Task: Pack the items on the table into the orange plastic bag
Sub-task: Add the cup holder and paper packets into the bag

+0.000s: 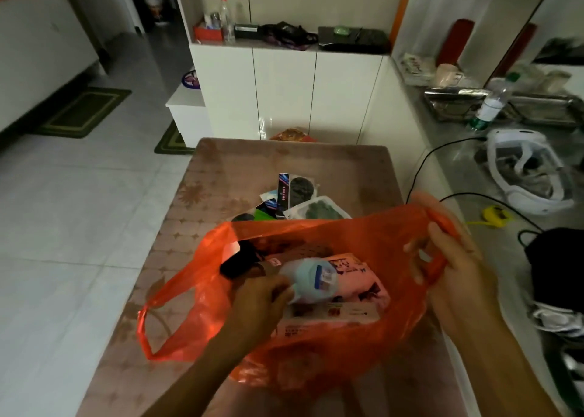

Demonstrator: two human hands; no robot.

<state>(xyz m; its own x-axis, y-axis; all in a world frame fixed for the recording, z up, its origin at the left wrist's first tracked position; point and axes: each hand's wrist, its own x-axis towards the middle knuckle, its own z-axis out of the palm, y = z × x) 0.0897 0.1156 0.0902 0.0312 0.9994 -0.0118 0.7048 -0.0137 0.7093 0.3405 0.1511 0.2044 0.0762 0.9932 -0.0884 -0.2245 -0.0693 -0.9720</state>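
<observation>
Orange bag [316, 347] on table [284, 160]: your R hand [455, 277] is gripping its handle; L hand [262, 303] is pinching pale-blue packet [313, 281] inside w/ pink pack [357, 293]. Packets [300, 198] are lying behind bag.

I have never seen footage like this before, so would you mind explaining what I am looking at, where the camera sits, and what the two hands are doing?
There is no machine here: a person wears a wide-angle camera on the head, looking forward and down, so you see their own two hands.

The right hand grips one handle of the orange plastic bag, holding its mouth open over the table. The left hand reaches inside and holds a pale blue item with a label, lowering it onto a pink package already in the bag. A dark object also lies inside; I cannot tell what it is.

Behind the bag, a few small packets wait on the table, not yet packed. The counter to the right holds unrelated clutter.
</observation>
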